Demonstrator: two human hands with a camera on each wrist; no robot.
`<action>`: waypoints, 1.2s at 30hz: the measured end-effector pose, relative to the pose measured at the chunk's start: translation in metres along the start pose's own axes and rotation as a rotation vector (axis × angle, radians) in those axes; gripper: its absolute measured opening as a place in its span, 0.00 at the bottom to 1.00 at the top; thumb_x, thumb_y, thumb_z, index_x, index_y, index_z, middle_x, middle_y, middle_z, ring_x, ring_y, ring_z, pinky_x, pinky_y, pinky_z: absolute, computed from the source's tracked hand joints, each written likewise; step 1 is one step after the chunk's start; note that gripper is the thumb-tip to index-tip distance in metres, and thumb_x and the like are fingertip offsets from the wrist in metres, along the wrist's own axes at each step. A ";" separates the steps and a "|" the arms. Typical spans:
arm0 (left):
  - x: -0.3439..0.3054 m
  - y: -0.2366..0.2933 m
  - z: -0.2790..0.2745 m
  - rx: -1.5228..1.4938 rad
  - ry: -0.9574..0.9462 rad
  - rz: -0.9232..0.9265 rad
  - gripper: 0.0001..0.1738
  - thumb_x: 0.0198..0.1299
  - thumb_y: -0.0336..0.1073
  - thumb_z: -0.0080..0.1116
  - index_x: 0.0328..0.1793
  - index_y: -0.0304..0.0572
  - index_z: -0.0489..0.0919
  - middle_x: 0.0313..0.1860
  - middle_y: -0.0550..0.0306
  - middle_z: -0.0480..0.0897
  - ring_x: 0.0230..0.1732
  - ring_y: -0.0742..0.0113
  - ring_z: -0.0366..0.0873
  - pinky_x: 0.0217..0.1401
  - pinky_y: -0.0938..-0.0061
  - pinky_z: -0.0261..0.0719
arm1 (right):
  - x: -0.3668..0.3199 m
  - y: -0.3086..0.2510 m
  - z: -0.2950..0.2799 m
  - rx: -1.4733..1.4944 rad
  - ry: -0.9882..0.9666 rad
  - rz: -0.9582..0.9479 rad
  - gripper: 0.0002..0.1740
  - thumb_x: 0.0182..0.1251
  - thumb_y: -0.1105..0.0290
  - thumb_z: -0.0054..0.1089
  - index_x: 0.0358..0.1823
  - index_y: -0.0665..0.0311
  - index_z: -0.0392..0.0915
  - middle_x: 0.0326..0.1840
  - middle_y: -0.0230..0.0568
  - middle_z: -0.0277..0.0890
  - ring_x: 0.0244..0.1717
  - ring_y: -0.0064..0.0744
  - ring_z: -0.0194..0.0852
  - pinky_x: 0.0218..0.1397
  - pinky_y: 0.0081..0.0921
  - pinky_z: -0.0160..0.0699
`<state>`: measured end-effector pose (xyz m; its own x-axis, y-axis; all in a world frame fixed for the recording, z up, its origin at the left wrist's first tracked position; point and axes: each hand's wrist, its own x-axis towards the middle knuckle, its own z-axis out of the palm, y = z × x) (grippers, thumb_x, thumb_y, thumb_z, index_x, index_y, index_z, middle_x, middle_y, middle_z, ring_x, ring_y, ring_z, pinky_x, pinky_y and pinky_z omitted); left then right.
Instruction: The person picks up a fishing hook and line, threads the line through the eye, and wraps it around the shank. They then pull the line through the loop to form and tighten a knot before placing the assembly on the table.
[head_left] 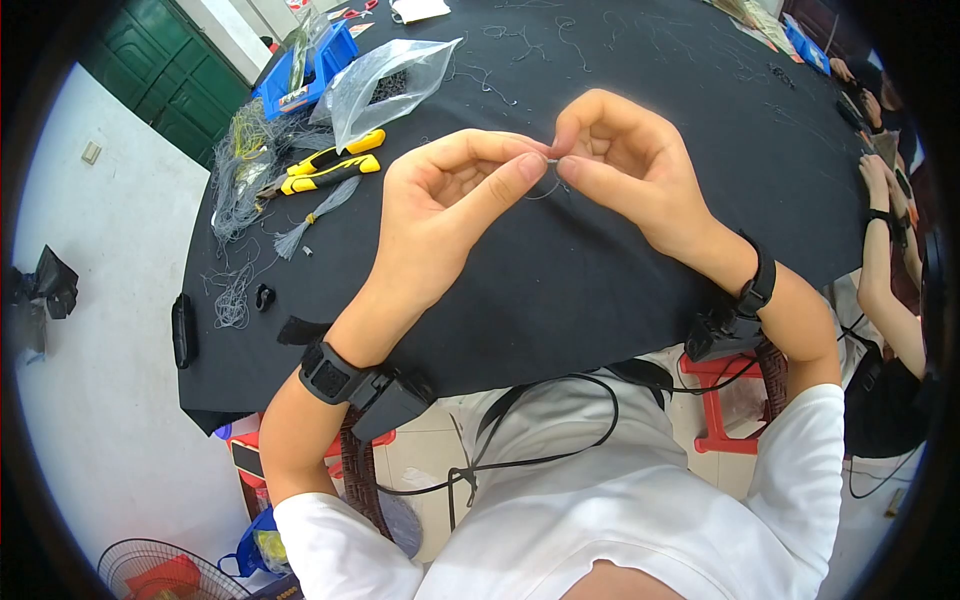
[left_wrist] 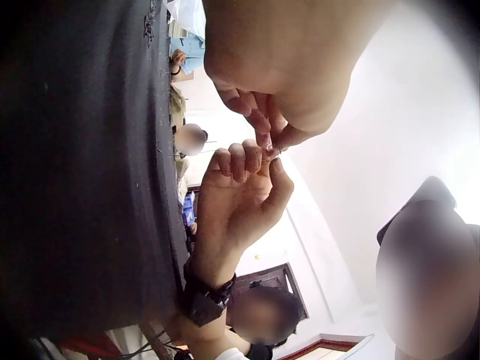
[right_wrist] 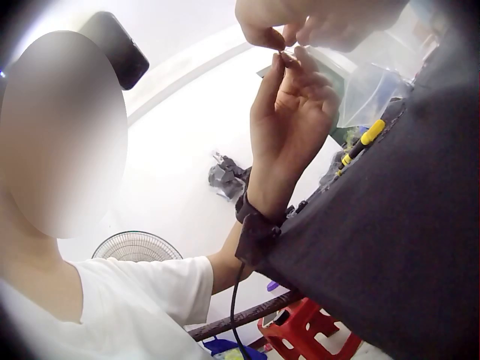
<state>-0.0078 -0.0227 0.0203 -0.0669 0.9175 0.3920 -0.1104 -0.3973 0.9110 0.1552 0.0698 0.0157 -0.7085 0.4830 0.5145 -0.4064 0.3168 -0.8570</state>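
Above the black-covered table (head_left: pixel 480 320), both hands meet fingertip to fingertip. Between thumb and forefinger, the left hand (head_left: pixel 425 210) pinches one end of a short bit of thin grey line (head_left: pixel 553 161). The right hand (head_left: pixel 650 170) pinches it from the other side, and a fine loop of line hangs just below the fingertips. In the left wrist view, the left hand (left_wrist: pixel 281 67) is above and the right hand (left_wrist: pixel 232 206) below, their fingertips together. From the right wrist, the left hand (right_wrist: pixel 296 112) shows its palm; fingers largely hide the line.
Yellow-and-black pliers (head_left: pixel 330 172) lie left of the hands, near bundles of grey line (head_left: pixel 240 180). Behind them are an open clear plastic bag (head_left: pixel 425 75) with small dark pieces and a blue basket (head_left: pixel 335 50). Loose lines lie across the far table. Other people sit at right.
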 end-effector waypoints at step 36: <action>0.001 -0.001 -0.003 -0.041 -0.022 -0.101 0.12 0.61 0.33 0.58 0.46 0.32 0.80 0.42 0.56 0.82 0.43 0.77 0.77 0.50 0.82 0.73 | -0.001 0.003 0.002 -0.037 -0.003 0.134 0.07 0.58 0.79 0.57 0.34 0.63 0.68 0.31 0.24 0.67 0.32 0.08 0.65 0.34 0.09 0.64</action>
<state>-0.0104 -0.0218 0.0199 -0.0316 0.9530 0.3013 -0.1564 -0.3024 0.9403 0.1534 0.0688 0.0129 -0.7568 0.5204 0.3955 -0.2868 0.2793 -0.9164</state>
